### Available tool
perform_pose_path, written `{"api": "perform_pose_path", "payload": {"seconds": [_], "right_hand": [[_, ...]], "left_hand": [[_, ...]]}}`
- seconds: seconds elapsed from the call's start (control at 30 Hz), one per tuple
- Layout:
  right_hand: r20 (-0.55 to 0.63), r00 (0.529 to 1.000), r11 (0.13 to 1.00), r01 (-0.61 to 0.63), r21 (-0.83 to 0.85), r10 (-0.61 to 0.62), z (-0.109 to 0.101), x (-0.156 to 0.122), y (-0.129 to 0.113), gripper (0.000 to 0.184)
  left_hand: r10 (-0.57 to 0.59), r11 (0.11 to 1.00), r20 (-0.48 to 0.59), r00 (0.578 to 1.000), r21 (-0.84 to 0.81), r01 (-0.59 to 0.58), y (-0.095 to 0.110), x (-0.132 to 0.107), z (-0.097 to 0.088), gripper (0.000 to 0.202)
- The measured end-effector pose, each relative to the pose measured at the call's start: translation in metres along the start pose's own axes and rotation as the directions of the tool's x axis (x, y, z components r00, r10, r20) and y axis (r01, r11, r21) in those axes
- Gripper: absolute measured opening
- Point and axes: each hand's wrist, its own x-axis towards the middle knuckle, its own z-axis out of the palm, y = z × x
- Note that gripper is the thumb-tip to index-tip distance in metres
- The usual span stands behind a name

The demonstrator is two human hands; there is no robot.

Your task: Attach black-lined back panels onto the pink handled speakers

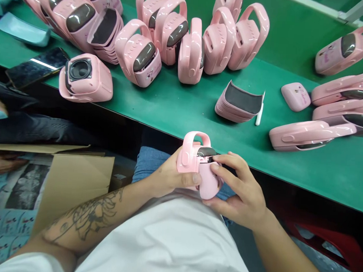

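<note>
Over my lap, a small pink speaker (189, 157) with a loop handle and a dark glossy top is in my left hand (169, 175), the thumb across its front. My right hand (245, 194) grips a curved pink panel (208, 183) by its side and lower edge, fingertips near the dark top. The panel lies against the speaker's front, with a dark gap showing along its upper edge. Whether it touches all round is hidden by my fingers. Beyond my hands, a stack of curved pink panels with dark backs (236, 104) sits on the green bench (171, 107).
A white stick-like tool (259, 113) lies beside the stack. Several pink speakers (171, 34) stand along the back; others lie at right near a loose pink panel (296, 96). One speaker (93, 80) shows its round driver. A phone (39, 67) and an open carton (79, 175) are at left.
</note>
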Motion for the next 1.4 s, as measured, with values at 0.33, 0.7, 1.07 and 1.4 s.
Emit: {"api": "perform_pose_path", "payload": {"seconds": [0.33,0.7,1.07,1.4], "right_hand": [[-0.043,0.999,1.0,0.004,-0.001,-0.004,0.004,-0.002,-0.005,0.074],[-0.121,0.992,0.998,-0.025,0.062,0.032,0.014,-0.007,-0.008,0.069],[-0.166,0.983,0.99,-0.062,0.123,0.083,0.018,-0.01,-0.012,0.072],[-0.122,0.992,0.999,-0.032,-0.004,0.031,0.014,-0.007,-0.012,0.069]], "left_hand": [[0.048,0.998,0.004,0.999,0.043,-0.048,0.001,0.0,-0.001,0.072],[0.05,0.999,-0.095,0.994,0.026,-0.048,0.0,-0.003,0.003,0.075],[0.056,0.997,-0.13,0.99,-0.036,-0.062,-0.001,-0.007,0.007,0.071],[0.057,0.996,-0.095,0.994,-0.061,-0.063,-0.006,-0.011,-0.002,0.075]]}}
